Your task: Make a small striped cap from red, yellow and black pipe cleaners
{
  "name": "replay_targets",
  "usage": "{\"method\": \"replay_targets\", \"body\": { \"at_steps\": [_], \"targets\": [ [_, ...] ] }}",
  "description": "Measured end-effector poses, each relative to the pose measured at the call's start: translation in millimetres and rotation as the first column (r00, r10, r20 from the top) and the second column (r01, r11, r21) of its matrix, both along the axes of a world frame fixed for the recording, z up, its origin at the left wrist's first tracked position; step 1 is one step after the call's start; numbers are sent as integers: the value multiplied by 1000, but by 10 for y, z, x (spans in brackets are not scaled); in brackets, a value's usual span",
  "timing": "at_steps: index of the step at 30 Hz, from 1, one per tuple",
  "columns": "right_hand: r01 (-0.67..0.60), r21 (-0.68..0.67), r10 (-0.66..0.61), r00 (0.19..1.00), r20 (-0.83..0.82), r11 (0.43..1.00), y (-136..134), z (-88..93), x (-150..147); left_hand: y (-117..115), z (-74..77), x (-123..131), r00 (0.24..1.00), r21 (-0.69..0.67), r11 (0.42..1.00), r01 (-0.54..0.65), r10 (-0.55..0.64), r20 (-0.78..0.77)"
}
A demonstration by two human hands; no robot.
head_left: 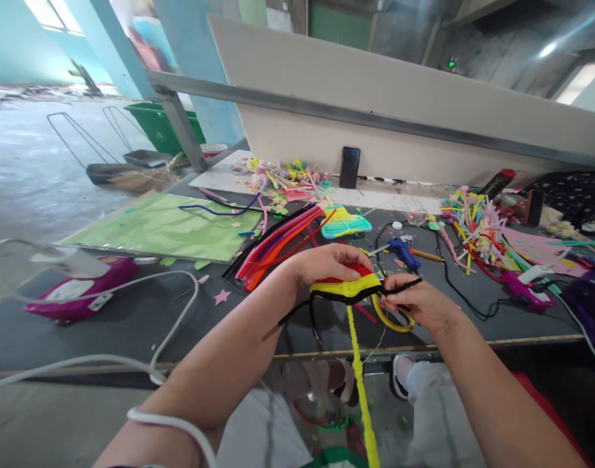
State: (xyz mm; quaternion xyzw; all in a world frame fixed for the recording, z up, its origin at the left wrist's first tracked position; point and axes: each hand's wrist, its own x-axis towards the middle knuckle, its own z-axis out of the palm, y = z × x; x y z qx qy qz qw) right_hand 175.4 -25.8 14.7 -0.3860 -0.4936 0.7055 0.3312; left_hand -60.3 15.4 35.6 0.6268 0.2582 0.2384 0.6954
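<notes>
My left hand (333, 265) is closed on a flat craft piece (348, 286) made of red, yellow and black fuzzy pipe cleaners. The fingers of my right hand (414, 298) pinch a black pipe cleaner (408, 286) at the right end of this piece. Loose black ends stick out at its left side. A yellow fuzzy strand (356, 364) hangs from below the piece past the table edge. Under my right hand lies a yellow ring-shaped thing (387, 325), partly hidden. Just beyond my hands are a blue glue gun (404, 252) and a yellow and turquoise fuzzy piece (344, 223).
Bundled pipe cleaners (272, 250) lie left of my hands, near a green sheet (160, 224). A magenta device (82, 289) has a white cable (180, 325) looping toward my left arm. A phone (349, 167) leans against the back board. Colourful scraps (477, 218) are heaped at right.
</notes>
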Motion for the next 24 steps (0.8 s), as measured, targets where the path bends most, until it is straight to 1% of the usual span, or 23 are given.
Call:
{"method": "replay_targets", "body": {
  "at_steps": [3, 6, 8, 10, 12, 14, 16, 20, 24],
  "targets": [
    [30, 0, -30, 999, 27, 1000, -14, 16, -11, 22, 8, -10, 999, 57, 998, 32, -30, -31],
    [24, 5, -24, 999, 40, 1000, -27, 1, -40, 38, 37, -10, 994, 201, 977, 65, -45, -103],
    [-12, 28, 10, 998, 60, 1000, -24, -28, -58, 27, 58, 9, 983, 328, 939, 101, -43, -179],
    [-33, 41, 29, 996, 85, 999, -11, -61, -70, 0, 71, 42, 966, 436, 889, 143, -30, -255],
    [-37, 50, 32, 994, 102, 998, 10, -83, -74, -27, 68, 80, 950, 503, 848, 166, -2, -311],
    [-49, 71, 40, 991, 128, 996, 35, -87, -75, -40, 50, 109, 939, 534, 828, 173, 24, -342],
    [-68, 105, 49, 984, 172, 992, 57, -76, -74, -33, 17, 124, 940, 519, 836, 179, 10, -341],
    [-123, 146, 85, 967, 240, 982, 92, -44, -55, 6, -62, 133, 960, 383, 908, 170, -64, -273],
    [-156, 111, 121, 955, 272, 982, 118, -33, 18, 22, -110, 147, 971, 241, 961, 139, -83, -226]
  ]
}}
